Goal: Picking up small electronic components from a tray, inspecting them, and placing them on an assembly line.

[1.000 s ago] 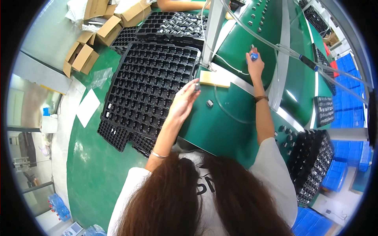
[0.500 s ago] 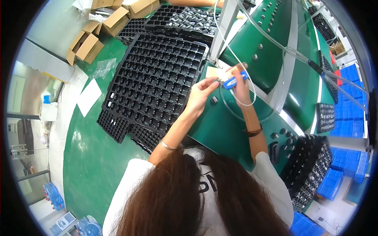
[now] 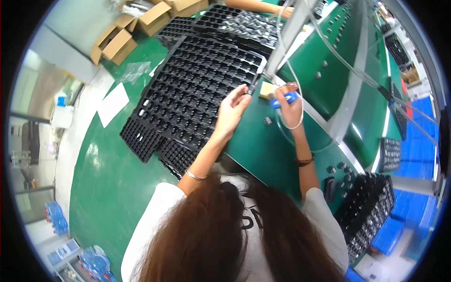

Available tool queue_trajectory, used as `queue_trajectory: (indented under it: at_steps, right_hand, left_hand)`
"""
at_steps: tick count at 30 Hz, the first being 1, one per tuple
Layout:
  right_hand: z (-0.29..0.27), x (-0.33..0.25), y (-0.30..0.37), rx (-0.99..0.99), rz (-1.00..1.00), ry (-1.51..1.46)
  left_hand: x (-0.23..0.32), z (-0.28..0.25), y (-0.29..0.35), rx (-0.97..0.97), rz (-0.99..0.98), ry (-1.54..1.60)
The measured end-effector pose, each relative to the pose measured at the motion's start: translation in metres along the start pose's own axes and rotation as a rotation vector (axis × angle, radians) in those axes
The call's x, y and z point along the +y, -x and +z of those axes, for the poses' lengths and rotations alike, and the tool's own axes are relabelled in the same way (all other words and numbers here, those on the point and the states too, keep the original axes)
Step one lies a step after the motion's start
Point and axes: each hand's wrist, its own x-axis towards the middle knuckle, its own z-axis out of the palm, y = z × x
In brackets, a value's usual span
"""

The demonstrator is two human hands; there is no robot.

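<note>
My left hand (image 3: 230, 113) is at the right edge of a big black compartment tray (image 3: 188, 94), thumb and fingers pinched together around a small metallic part (image 3: 248, 92), mostly hidden by the fingertips. To its right, above the green table (image 3: 253, 145), my right hand (image 3: 290, 109) is closed around a blue hand tool (image 3: 284, 99). A brownish piece shows above the tool, too blurred to name. Beside the tool lies a pale yellow block (image 3: 268, 90). One small metal part (image 3: 268, 121) rests on the table between my forearms.
A metal post (image 3: 286, 42) and hanging pale cables (image 3: 343, 61) stand beyond my right hand. Further right runs a green belt (image 3: 319, 51) with scattered small parts. Stacked filled black trays (image 3: 366, 211) sit near my right elbow. Open cartons (image 3: 117, 44) are at the far left.
My left hand has drawn away from the blue tool toward the black tray, carrying the small part. My right hand stays over the table with the tool. The whole view has shifted slightly.
</note>
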Motion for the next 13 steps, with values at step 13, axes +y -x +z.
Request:
queue_trajectory:
  at_steps: [13]
  right_hand:
    - [-0.017,0.013,-0.012,0.120,-0.038,0.413]
  left_hand:
    - [0.066,-0.235,0.020,0.725,0.173,-1.508]
